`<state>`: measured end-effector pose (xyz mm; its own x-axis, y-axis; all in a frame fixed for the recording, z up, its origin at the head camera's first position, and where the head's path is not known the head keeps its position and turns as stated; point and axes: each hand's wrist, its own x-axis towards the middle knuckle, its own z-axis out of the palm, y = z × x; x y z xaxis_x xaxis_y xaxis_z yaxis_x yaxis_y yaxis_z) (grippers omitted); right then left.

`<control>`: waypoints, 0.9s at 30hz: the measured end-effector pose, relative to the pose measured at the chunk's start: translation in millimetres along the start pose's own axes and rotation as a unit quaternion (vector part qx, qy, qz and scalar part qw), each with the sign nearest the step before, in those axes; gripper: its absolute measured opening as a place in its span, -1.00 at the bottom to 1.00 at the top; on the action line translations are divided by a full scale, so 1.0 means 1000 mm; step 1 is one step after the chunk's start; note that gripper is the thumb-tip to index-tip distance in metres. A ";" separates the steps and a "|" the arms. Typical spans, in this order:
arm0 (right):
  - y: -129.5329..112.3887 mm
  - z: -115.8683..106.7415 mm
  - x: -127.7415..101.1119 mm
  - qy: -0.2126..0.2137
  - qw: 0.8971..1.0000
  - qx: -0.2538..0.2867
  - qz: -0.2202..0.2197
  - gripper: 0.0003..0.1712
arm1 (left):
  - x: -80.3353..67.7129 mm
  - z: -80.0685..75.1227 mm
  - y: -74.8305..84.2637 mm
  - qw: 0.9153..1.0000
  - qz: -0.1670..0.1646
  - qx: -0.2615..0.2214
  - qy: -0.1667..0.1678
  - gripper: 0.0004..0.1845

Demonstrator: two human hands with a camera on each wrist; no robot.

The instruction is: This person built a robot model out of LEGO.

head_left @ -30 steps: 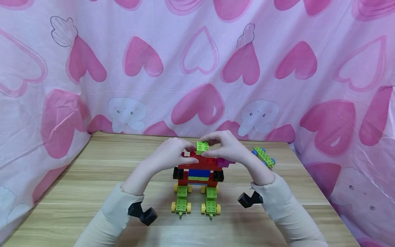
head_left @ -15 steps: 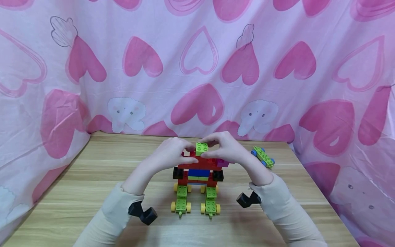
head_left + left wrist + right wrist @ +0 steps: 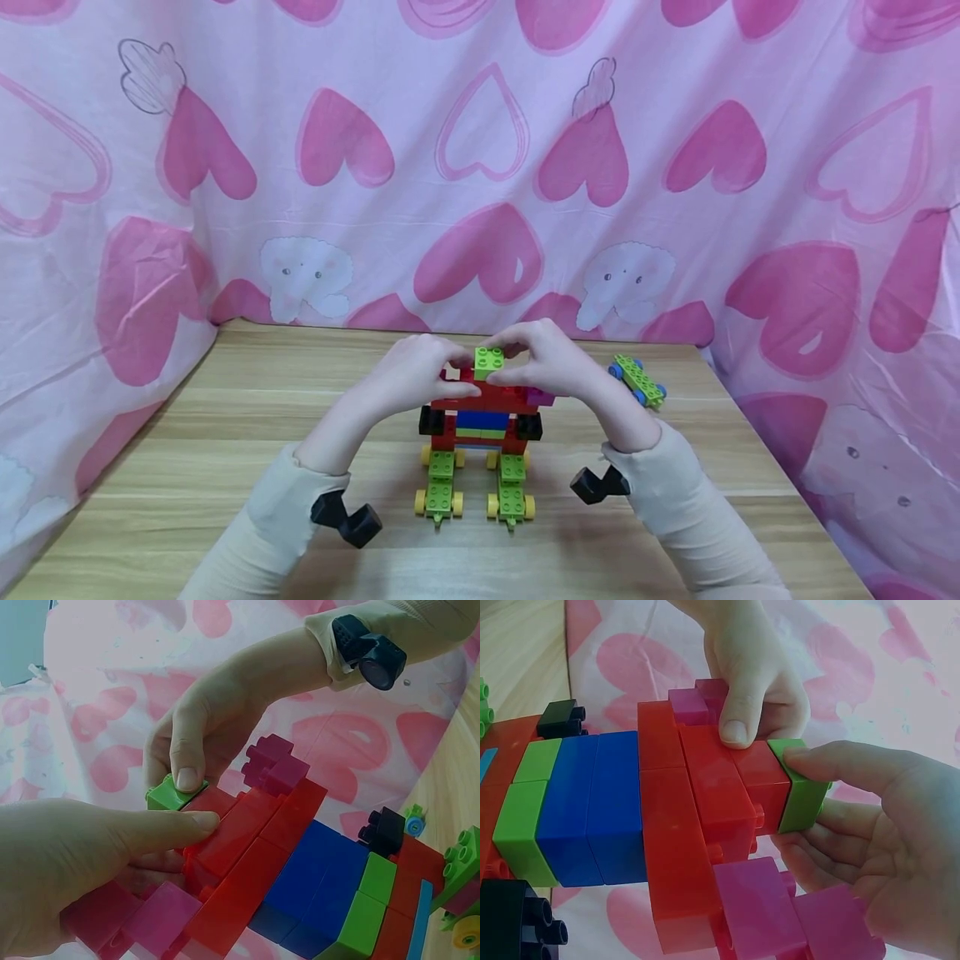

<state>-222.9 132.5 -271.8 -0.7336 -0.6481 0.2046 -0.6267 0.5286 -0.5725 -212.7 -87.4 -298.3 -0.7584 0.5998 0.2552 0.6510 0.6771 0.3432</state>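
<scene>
A figure of toy building bricks stands upright on two green wheeled bases (image 3: 439,493). At its top, my right hand (image 3: 551,358) pinches a lime green brick (image 3: 489,363) between thumb and fingers. In the right wrist view this brick lies flush against the red brick (image 3: 761,776) below it. My left hand (image 3: 416,372) grips that red part, thumb in front and fingers behind. Below are more red bricks (image 3: 240,900), blue bricks (image 3: 482,419) and black bricks (image 3: 529,427) at the sides. Purple bricks (image 3: 757,907) jut out at both shoulders.
A small lime green car base (image 3: 637,382) with blue wheels stands at the right rear of the wooden table (image 3: 300,367). A pink heart-patterned curtain (image 3: 480,192) hangs behind the table and along both sides. Black wrist cameras (image 3: 347,517) sit on both sleeves.
The right hand has shifted slightly left, and the lime green brick sits a touch lower in view. Both hands keep their grip, and the figure stays in place.
</scene>
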 end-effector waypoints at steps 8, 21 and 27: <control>0.000 0.001 -0.001 0.011 1.000 -0.012 -0.012 -0.60 | 0.000 0.000 0.001 1.000 -0.002 0.003 0.002 -0.66; 0.003 0.003 -0.001 0.013 1.000 0.001 -0.018 -0.61 | -0.001 0.001 0.002 1.000 -0.020 0.002 0.003 -0.63; 0.002 0.001 -0.001 0.005 1.000 0.005 -0.003 -0.60 | -0.001 0.002 0.002 1.000 -0.019 0.007 0.006 -0.64</control>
<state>-223.2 133.1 -273.7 -0.7322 -0.6459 0.2161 -0.6287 0.5189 -0.5792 -210.3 -85.9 -299.2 -0.7826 0.5686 0.2535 0.6224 0.7050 0.3401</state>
